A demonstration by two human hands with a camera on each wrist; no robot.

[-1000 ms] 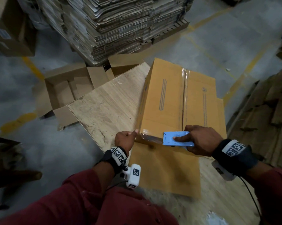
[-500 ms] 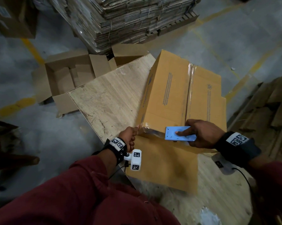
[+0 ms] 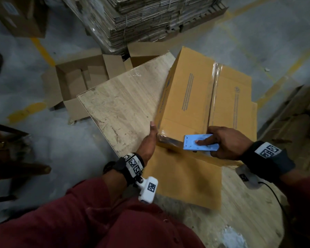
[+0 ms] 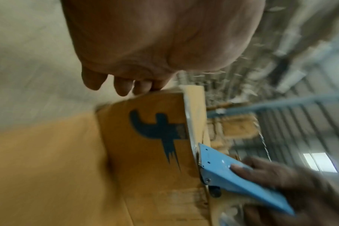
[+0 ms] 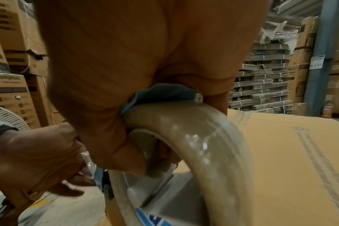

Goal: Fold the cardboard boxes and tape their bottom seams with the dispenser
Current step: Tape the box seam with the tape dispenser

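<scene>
**A:** Where is the box, and what has hold of it?

**B:** A folded tan cardboard box [image 3: 204, 97] sits bottom-up on a pale wooden bench [image 3: 122, 108], directly ahead of both hands. Clear shiny tape [image 3: 215, 76] runs down its centre seam, away from the person. The left hand [image 3: 148, 142] has its grip at the box's near left corner, thumb up along the edge; in the left wrist view the fingers [image 4: 124, 87] curl loosely beside the printed side wall, so I cannot tell whether they truly clamp it.

**A:** And the taping tool?

**B:** The right hand [image 3: 227, 144] is wrapped around a light blue metal tape dispenser [image 3: 200, 144], forefinger laid flat along its top plate. The right wrist view shows the fingers closed around the clear tape roll [image 5: 194, 137] as well.

**A:** Which way does the work lie from that grip?

**B:** The dispenser's toothed end points left, touching the box's near top edge. A tape strip lies along that edge between the two hands, so its long axis runs side to side. The right hand is nearer the seam; the left is nearer the corner. The next move probably turns on that leftward line.
</scene>
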